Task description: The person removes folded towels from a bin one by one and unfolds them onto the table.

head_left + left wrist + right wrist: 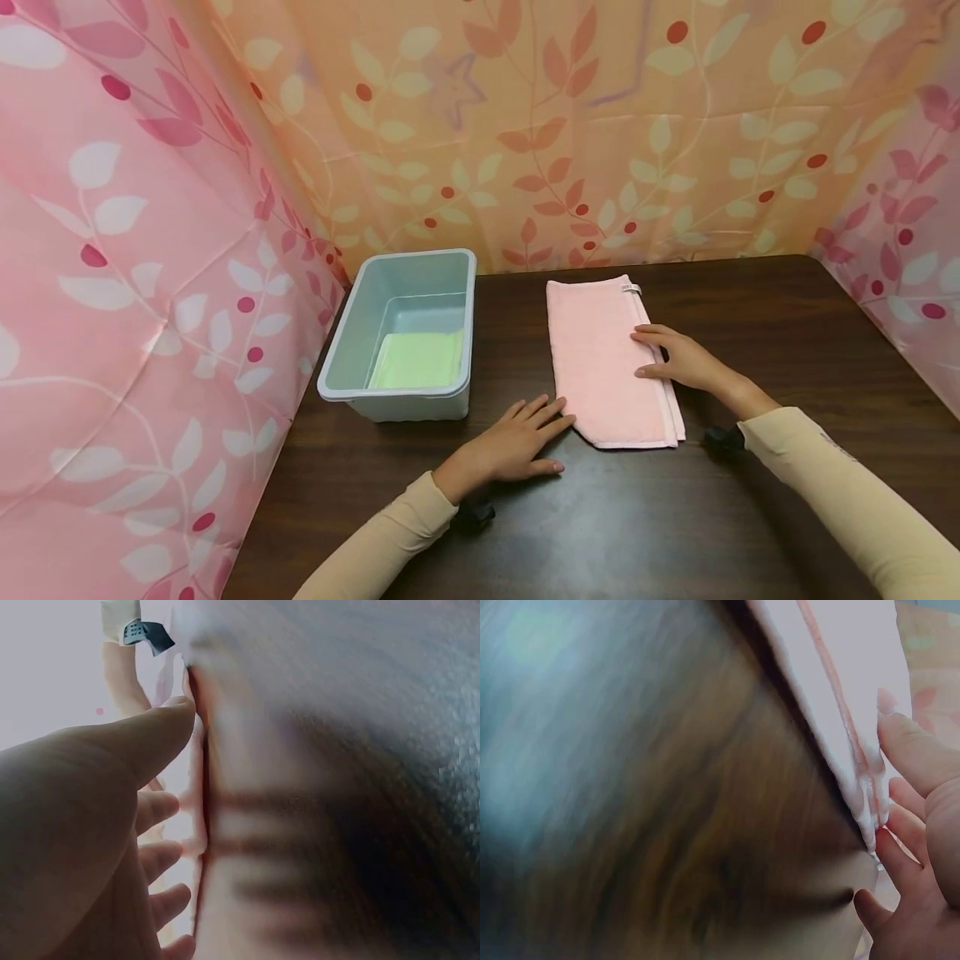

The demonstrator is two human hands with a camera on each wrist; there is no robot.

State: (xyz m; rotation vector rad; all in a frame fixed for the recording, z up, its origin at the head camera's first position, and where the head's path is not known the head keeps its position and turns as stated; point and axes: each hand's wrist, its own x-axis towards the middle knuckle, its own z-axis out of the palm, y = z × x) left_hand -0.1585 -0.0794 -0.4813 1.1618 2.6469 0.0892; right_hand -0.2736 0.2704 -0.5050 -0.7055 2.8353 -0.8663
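Centre of the head view, a folded pink towel (607,362) lies flat on the dark table (787,333), long side running away from the camera. A small white label (630,289) sticks out at its far right corner; whatever is printed on it is too small to read. The right hand (678,358) lies across the towel's right edge, fingers straight and flat on the cloth, nothing gripped. The right wrist view shows those fingertips (900,739) against the stacked layers of the towel's edge (859,761). The left hand (517,442) rests flat on the table at the towel's near left corner, fingers spread and extended, tips touching or just at the cloth; the blurred left wrist view cannot settle which. The two hands are apart, one at each side of the towel.

Open table runs to the right of the towel and along the lower part of the frame. At centre left stands a pale blue-grey plastic bin (352,350), near the towel but apart from it. Inside, a folded light green cloth (416,360) lies flat on the bottom. Pink and orange leaf-patterned curtains (135,292) close in the left, back and right edges.
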